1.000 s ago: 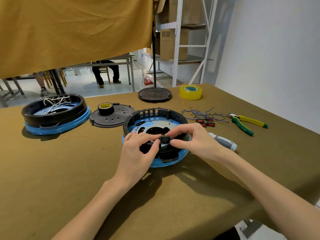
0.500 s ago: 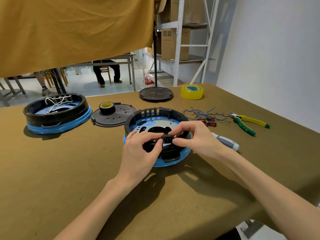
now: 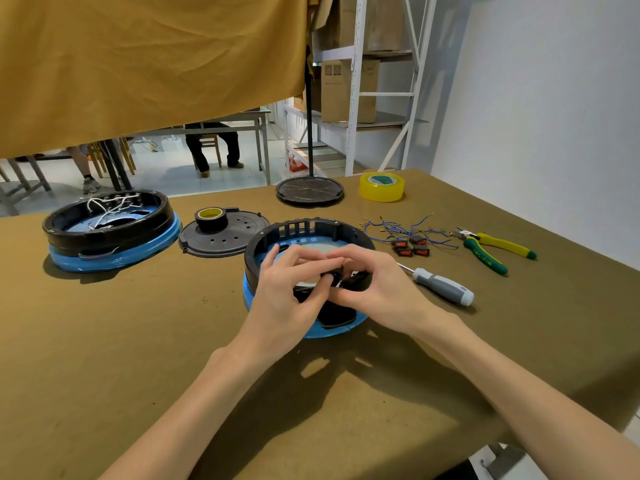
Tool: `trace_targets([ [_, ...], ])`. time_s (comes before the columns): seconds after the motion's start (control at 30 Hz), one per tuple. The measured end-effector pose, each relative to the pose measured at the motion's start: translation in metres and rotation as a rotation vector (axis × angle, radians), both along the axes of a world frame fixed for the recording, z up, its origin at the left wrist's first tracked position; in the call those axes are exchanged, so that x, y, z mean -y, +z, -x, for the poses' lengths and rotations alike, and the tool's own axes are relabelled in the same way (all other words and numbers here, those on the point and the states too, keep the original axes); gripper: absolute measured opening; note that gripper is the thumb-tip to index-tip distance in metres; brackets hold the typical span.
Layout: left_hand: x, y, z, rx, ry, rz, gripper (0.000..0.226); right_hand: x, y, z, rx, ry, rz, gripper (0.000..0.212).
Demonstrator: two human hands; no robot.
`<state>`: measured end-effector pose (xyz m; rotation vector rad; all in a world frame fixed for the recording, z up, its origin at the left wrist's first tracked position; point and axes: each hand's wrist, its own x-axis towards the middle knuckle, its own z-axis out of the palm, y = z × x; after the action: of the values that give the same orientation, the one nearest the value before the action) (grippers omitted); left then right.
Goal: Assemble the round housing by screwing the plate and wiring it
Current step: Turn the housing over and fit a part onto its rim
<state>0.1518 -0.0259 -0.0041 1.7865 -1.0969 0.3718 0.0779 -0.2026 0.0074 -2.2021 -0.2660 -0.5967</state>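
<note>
Between both hands' grip (image 3: 332,278), a small black part (image 3: 335,271), mostly hidden.

Little could be read. The green handle of the pliers (image 3: 488,252) on the table (image 3: 138,341) carried light lettering, too small and blurred to make out with certainty. The cardboard boxes (image 3: 349,88) on the shelf bore small dark printed marks near their top edges, likewise illegible. Nothing else in view showed readable text, numbers or signs.
</note>
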Motion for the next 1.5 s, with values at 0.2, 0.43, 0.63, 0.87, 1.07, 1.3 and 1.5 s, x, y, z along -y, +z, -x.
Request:
trace_targets([
  [0.2,-0.004,-0.001,-0.007,-0.087,-0.008,-0.044,0.032,-0.001,-0.009,0.001,-0.005,-0.096,-0.099,0.031],
  [0.43,-0.012,-0.003,-0.013,-0.024,-0.015,-0.126,0.023,0.002,-0.015,0.006,-0.056,-0.107,0.037,0.034],
  [0.63,-0.01,-0.007,-0.011,0.039,-0.014,-0.094,0.032,0.019,-0.007,0.007,-0.123,-0.054,0.042,0.037],
  [0.87,-0.013,-0.011,-0.012,0.082,-0.023,-0.168,0.042,0.025,-0.007,0.007,-0.129,-0.031,0.046,0.036],
  [1.07,-0.01,-0.015,-0.01,0.094,0.008,-0.132,0.039,0.027,-0.004,0.007,-0.142,-0.034,0.072,0.035],
  [1.3,-0.003,-0.023,-0.004,0.045,0.078,-0.038,0.035,0.025,-0.005,0.007,-0.127,-0.034,0.04,0.033],
  [1.5,0.001,-0.023,-0.002,0.034,0.094,-0.024,0.034,0.022,-0.006,0.004,-0.081,-0.043,0.034,0.028],
])
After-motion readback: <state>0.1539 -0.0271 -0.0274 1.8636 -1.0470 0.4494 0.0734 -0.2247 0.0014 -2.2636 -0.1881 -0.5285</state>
